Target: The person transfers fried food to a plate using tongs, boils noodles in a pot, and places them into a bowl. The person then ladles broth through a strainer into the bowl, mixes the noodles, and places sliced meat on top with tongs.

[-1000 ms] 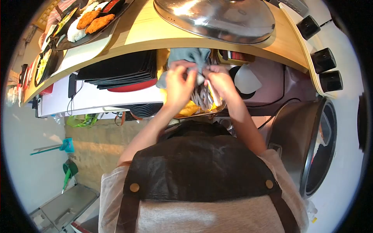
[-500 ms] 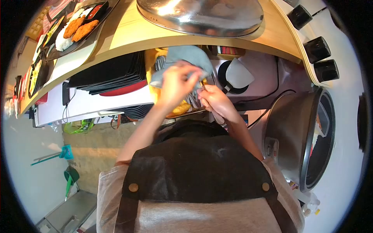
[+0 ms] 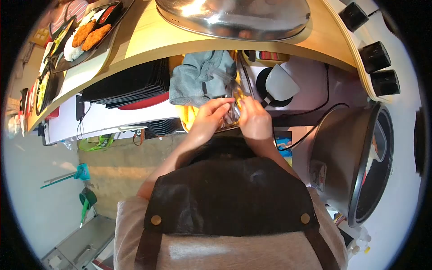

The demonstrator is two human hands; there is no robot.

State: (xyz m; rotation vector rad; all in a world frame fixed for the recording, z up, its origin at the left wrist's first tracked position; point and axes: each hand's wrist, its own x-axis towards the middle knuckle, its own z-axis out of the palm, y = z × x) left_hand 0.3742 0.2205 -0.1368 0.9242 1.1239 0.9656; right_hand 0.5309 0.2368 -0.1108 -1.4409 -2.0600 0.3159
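A crumpled grey-blue cloth (image 3: 198, 76) lies over a cutlery tray on the shelf below the counter. Metal cutlery (image 3: 231, 112) shows between my hands, with yellow cloth (image 3: 188, 114) at the tray's left side. My left hand (image 3: 208, 118) is at the cloth's lower edge, its fingers drawn together over the cutlery; what they hold is too small to make out. Close on the right, my right hand (image 3: 255, 120) has its fingers curled at the tray's right part, and its grip is hidden.
A steel lid (image 3: 234, 18) sits on the wooden counter (image 3: 144, 38). Plated food (image 3: 85, 40) is at the upper left, near another person. Black trays (image 3: 130, 83) are stacked left of the cloth. Black cups (image 3: 375, 57) and a large dark bin (image 3: 344, 162) stand right.
The cloth has left my hands and now lies on the tray. My left hand has moved down from the cloth towards the cutlery; my right hand has shifted slightly right.
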